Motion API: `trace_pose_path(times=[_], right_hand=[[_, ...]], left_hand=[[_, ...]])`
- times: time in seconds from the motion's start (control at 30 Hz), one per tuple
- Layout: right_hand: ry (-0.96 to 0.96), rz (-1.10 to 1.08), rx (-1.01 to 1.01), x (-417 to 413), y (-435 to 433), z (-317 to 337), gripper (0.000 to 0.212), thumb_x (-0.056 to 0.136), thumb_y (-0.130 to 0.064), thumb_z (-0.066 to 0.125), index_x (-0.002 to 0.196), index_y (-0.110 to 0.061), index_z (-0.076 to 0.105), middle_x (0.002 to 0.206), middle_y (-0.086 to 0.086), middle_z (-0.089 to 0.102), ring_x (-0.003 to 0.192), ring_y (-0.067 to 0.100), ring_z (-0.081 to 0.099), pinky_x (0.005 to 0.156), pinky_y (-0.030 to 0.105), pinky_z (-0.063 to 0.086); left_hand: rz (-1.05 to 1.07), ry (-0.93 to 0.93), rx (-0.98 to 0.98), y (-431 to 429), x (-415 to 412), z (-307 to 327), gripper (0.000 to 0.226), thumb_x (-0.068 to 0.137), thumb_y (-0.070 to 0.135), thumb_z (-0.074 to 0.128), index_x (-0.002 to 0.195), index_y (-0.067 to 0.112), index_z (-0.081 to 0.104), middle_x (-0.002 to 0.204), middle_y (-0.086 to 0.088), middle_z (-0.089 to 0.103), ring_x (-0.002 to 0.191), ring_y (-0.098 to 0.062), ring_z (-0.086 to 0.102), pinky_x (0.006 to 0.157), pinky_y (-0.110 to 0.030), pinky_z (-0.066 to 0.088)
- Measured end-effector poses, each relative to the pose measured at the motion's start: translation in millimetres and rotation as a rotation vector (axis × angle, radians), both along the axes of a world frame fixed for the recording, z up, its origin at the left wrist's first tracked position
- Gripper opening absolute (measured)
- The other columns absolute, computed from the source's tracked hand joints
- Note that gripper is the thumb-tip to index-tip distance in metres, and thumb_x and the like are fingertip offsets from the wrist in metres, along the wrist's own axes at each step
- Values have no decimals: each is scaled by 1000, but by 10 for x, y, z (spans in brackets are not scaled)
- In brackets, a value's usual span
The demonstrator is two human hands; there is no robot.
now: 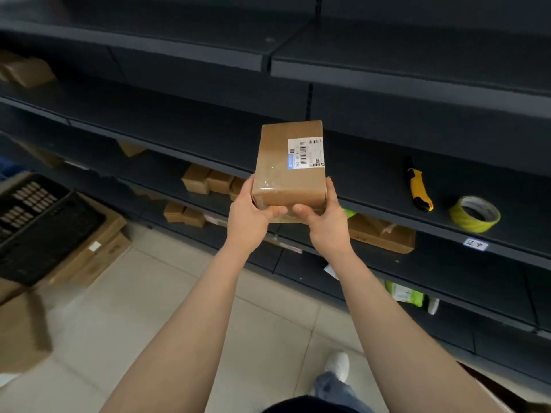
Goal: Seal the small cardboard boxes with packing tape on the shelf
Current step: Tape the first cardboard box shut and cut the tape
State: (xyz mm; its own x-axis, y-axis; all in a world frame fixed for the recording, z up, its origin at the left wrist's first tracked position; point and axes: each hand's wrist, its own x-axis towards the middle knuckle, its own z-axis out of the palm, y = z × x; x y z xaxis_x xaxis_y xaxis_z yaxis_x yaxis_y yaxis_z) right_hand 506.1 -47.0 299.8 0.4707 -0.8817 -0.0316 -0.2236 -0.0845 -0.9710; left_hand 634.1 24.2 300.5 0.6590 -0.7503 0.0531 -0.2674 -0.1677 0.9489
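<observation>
Small brown cardboard box [290,168] with white barcode label [305,152] was held over the front edge of the dark metal shelf [372,174], with glossy clear tape on its near end. Left hand [250,213] and right hand [325,222] both gripped that end. Yellow-black utility knife [419,186] and yellow-green tape roll [474,214] lay to the right, well apart. More small brown boxes [208,180] sat on a lower shelf.

- Dark metal shelving [387,79] runs across ahead of me, several tiers.
- Pale tiled floor [149,308] underfoot.
- Black crate [44,228], possibly plastic, on cartons [101,245] to my left.
</observation>
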Motion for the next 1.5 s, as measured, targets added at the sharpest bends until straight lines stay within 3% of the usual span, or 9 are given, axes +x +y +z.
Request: trace_pose_path(times=[0.2, 0.3, 0.4, 0.5, 0.6, 0.67, 1.0, 1.3, 1.5], right_hand=[[-93, 91, -86, 560, 679, 397, 97, 83, -19, 73, 154, -27, 7, 135, -9, 50, 126, 10, 47, 109, 34, 39], [-153, 126, -164, 894, 917, 707, 90, 86, -16, 70, 152, -31, 11, 121, -20, 46, 120, 3, 44, 107, 32, 39], [-205, 174, -240, 1279, 1053, 1025, 84, 86, -17, 70, 149, -35, 16, 111, -31, 46, 113, -2, 44, 103, 26, 39], [-261, 232, -286, 1706, 1103, 1320, 84, 85, -18, 72, 148, -35, 19, 128, -17, 52, 121, 5, 47, 105, 32, 42], [-320, 259, -352, 2163, 1066, 1513, 79, 83, -17, 73, 145, -33, 26, 128, -16, 52, 116, -1, 48, 94, 16, 43], [-349, 268, -362, 2468, 1004, 1577, 78, 83, -18, 73, 144, -33, 27, 128, -18, 51, 114, -3, 48, 84, 6, 40], [-389, 295, -318, 4289, 392, 1671, 78, 83, -20, 73, 144, -30, 27, 129, -11, 53, 112, 0, 49, 74, 4, 38], [-296, 234, -358, 5602, -189, 1782, 81, 80, -24, 76, 145, -24, 28, 133, -3, 53, 121, 13, 51, 101, 35, 47], [-252, 92, -359, 6378, -465, 1795, 84, 81, -28, 75, 148, -21, 26, 131, -2, 54, 118, 13, 53, 97, 27, 46]], left_hand=[[52, -64, -87, 759, 573, 478, 83, 66, 15, 85, 136, 27, 44, 116, 11, 61, 110, -12, 58, 92, -35, 51], [110, -107, -159, 1047, 860, 797, 80, 66, 12, 84, 134, 27, 44, 116, 14, 59, 110, -9, 55, 91, -25, 48], [150, -165, -216, 1257, 1204, 1127, 79, 68, 13, 83, 134, 26, 43, 122, 10, 57, 115, -10, 53, 94, -29, 47], [194, -199, -272, 1381, 1596, 1421, 77, 67, 15, 84, 133, 26, 44, 123, 9, 58, 113, -9, 54, 91, -28, 49], [215, -239, -320, 1411, 1993, 1648, 73, 69, 13, 83, 130, 26, 45, 118, 11, 59, 109, -5, 56, 87, -23, 48], [213, -256, -330, 1378, 2272, 1736, 72, 70, 11, 82, 131, 23, 46, 117, 11, 60, 108, -3, 56, 84, -19, 48], [224, -307, -281, 826, 4015, 1945, 70, 70, 9, 81, 131, 19, 47, 118, 6, 60, 110, -7, 56, 89, -24, 48], [171, -282, -291, 224, 5333, 2034, 68, 72, 10, 80, 131, 18, 46, 110, 15, 58, 104, 2, 54, 81, -14, 46], [42, -277, -303, -211, 6273, 2021, 63, 73, 12, 80, 128, 18, 50, 112, 11, 61, 103, -1, 57, 84, -19, 48]])
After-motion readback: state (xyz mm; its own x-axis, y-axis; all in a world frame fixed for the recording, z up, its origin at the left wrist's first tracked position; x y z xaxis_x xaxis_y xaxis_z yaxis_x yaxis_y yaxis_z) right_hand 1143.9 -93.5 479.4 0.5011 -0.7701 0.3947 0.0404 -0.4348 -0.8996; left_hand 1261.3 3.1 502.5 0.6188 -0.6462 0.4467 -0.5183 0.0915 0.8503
